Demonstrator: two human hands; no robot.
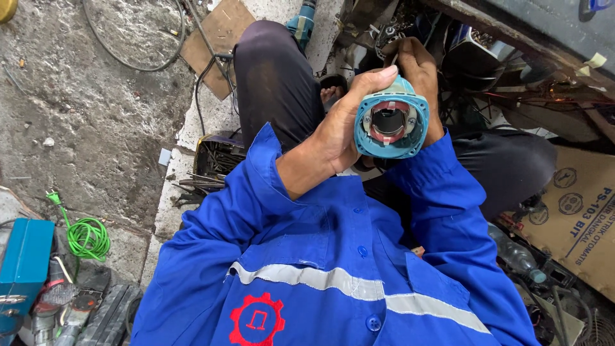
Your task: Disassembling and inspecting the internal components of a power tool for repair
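Rough grey concrete floor (pixel 115 128), green coiled cable (pixel 88 238) lay on it, cardboard scrap (pixel 221 38), thin wire loop (pixel 131 61), blue case (pixel 24 266) at the edge.

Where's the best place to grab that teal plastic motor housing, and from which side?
Grip the teal plastic motor housing around its outer shell from the sides, as the left hand and right hand do. Its open end faces the camera, showing red-ringed inner parts, so I'd keep fingers off that face.
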